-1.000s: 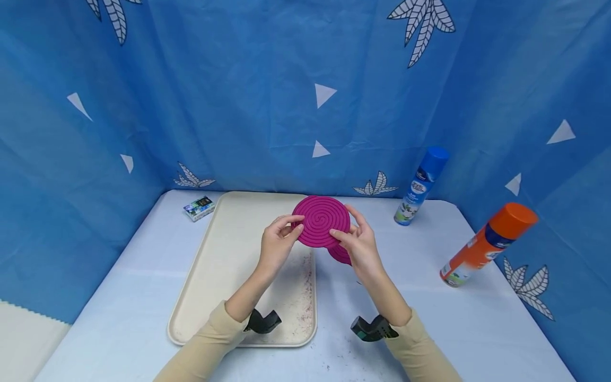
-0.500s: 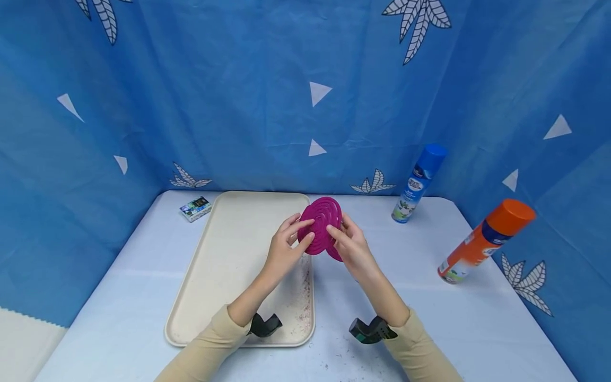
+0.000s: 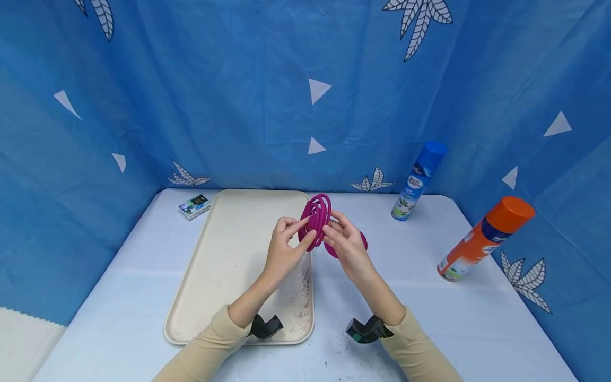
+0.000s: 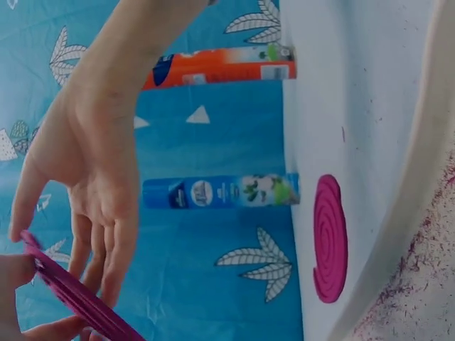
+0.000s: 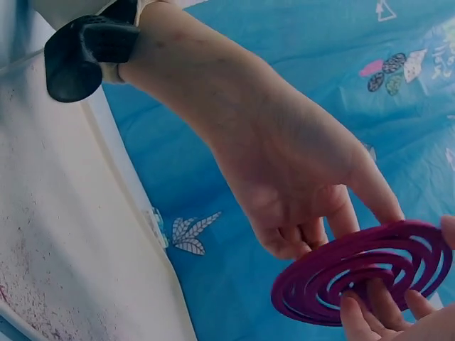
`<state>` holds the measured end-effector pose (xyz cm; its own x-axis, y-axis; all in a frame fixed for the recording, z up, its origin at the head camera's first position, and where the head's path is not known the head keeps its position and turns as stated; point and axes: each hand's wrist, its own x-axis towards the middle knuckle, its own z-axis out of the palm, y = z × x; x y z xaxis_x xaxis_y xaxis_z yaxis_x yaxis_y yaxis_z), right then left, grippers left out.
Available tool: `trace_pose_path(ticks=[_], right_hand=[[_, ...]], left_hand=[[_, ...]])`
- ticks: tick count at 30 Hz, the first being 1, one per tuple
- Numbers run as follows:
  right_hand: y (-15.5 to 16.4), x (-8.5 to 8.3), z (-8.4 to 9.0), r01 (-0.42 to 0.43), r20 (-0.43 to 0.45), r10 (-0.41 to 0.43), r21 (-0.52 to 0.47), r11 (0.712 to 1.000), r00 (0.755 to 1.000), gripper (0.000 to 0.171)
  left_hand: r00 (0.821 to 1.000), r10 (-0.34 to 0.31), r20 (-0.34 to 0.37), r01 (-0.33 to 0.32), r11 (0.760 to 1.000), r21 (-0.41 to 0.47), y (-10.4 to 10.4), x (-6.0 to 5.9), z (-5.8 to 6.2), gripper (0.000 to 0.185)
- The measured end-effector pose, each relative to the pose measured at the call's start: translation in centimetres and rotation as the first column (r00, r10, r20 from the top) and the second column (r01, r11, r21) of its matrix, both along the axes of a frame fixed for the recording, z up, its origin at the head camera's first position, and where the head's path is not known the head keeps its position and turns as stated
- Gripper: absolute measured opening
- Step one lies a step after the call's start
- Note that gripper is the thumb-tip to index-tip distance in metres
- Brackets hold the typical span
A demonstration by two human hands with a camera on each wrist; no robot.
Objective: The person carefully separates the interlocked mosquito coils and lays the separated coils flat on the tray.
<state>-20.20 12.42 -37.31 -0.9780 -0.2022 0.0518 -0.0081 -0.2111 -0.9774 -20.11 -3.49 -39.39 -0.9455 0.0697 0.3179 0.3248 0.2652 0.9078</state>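
A magenta spiral coil, which looks like a mosquito coil (image 3: 316, 222), is held up above the tray's right edge, turned partly edge-on with its rings spread apart. My left hand (image 3: 282, 249) pinches it from the left between thumb and fingers. From the other side my right hand (image 3: 350, 246) grips it, thumb at the near edge. Gaps between the rings show in the right wrist view, where fingers of the right hand (image 5: 377, 316) press near the middle of the coil (image 5: 306, 288). A second magenta coil (image 4: 328, 238) lies flat on the table, partly hidden behind my right hand in the head view.
The cream tray (image 3: 224, 276) has dark reddish crumbs along its right side. A small patterned box (image 3: 194, 207) lies at its back left. On the right stand a blue spray can (image 3: 419, 181) and an orange one (image 3: 486, 239), on a white-covered table (image 3: 391, 350).
The held coil has turned from facing the head camera to nearly edge-on, and its rings have spread apart. Both hands have shifted slightly, the left one to the right.
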Motion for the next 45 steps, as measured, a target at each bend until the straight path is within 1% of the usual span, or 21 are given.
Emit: trace_pose_path(ticks=[2,3,5,6,7,8,10,13,19,21,23,25,29,32,35,40,42,45], right_hand=[[-0.2,0.0,-0.2,0.019,0.004,-0.019,0.011,1.0,1.0,0.051],[-0.2,-0.1,-0.3,0.028,0.003,-0.028,0.027,0.999,1.0,0.052],[-0.4,-0.1,-0.6,0.032,-0.004,-0.032,0.043,0.999,0.999,0.054],[-0.5,-0.1,-0.7,0.032,-0.012,-0.032,0.049,0.998,0.999,0.054],[-0.6,-0.1,-0.8,0.035,-0.016,-0.034,0.051,0.998,0.999,0.054],[-0.6,-0.1,-0.9,0.035,-0.019,-0.034,0.054,0.998,0.999,0.054],[-0.7,0.0,-0.9,0.031,-0.02,-0.03,0.045,0.999,0.999,0.053],[-0.8,0.0,-0.8,0.056,-0.01,-0.056,0.018,0.998,0.998,0.05],[-0.7,-0.2,-0.7,0.133,0.013,-0.132,-0.05,0.99,0.991,0.045],[-0.7,-0.2,-0.8,0.169,0.013,-0.168,-0.039,0.985,0.986,0.043],[-0.6,-0.2,-1.0,0.221,0.002,-0.221,0.002,0.975,0.975,0.042],[-0.5,-0.3,-1.1,0.278,-0.012,-0.278,0.061,0.959,0.961,0.04],[-0.2,-0.7,-1.2,0.355,0.006,-0.357,0.103,0.929,0.934,0.037],[-0.1,-1.0,-1.2,0.373,0.045,-0.377,0.074,0.925,0.925,0.039],[0.1,-1.3,-1.3,0.388,0.064,-0.391,0.057,0.92,0.918,0.045],[0.1,-1.5,-1.6,0.404,0.058,-0.404,0.016,0.915,0.913,0.057],[0.1,-1.6,-1.8,0.403,0.049,-0.403,0.01,0.915,0.914,0.06],[0.3,-1.8,-1.8,0.399,0.049,-0.399,0.014,0.917,0.916,0.063]], left_hand=[[0.999,-0.042,0.023,0.042,0.999,0.028,0.0,0.0,0.1,0.043],[0.997,-0.075,0.036,0.073,0.996,0.055,0.0,0.0,0.2,0.043],[0.989,-0.123,0.082,0.115,0.988,0.104,0.0,0.1,0.2,0.044],[0.985,-0.134,0.105,0.121,0.985,0.12,-0.1,0.1,0.2,0.045],[0.985,-0.134,0.105,0.12,0.984,0.128,-0.1,-0.2,-0.2,0.044],[0.984,-0.135,0.113,0.118,0.983,0.142,-0.1,-0.1,-0.3,0.044],[0.985,-0.12,0.126,0.1,0.982,0.158,-0.1,-0.1,-0.3,0.042],[0.99,-0.087,0.111,0.065,0.979,0.193,-0.2,-0.3,-0.4,0.039],[0.994,-0.051,0.095,0.018,0.946,0.323,-0.4,-0.8,-0.5,0.038],[0.995,-0.039,0.09,0.006,0.937,0.35,-0.4,-0.9,-0.5,0.039],[0.996,-0.019,0.085,-0.013,0.93,0.367,-0.4,-0.9,-0.6,0.04],[0.997,0.0,0.081,-0.031,0.921,0.389,-0.5,-1.0,-0.7,0.041],[0.998,0.022,0.062,-0.046,0.906,0.422,-0.6,-1.2,-0.8,0.044],[0.999,0.023,0.043,-0.04,0.899,0.435,-0.6,-1.3,-0.9,0.048],[0.999,0.026,0.033,-0.038,0.893,0.449,-0.7,-1.4,-0.9,0.052],[0.998,0.035,0.044,-0.052,0.875,0.482,-0.7,-1.6,-1.1,0.054],[0.998,0.027,0.053,-0.05,0.873,0.486,-0.7,-1.7,-1.1,0.054],[0.997,0.009,0.071,-0.042,0.878,0.477,-0.9,-1.8,-1.2,0.053]])
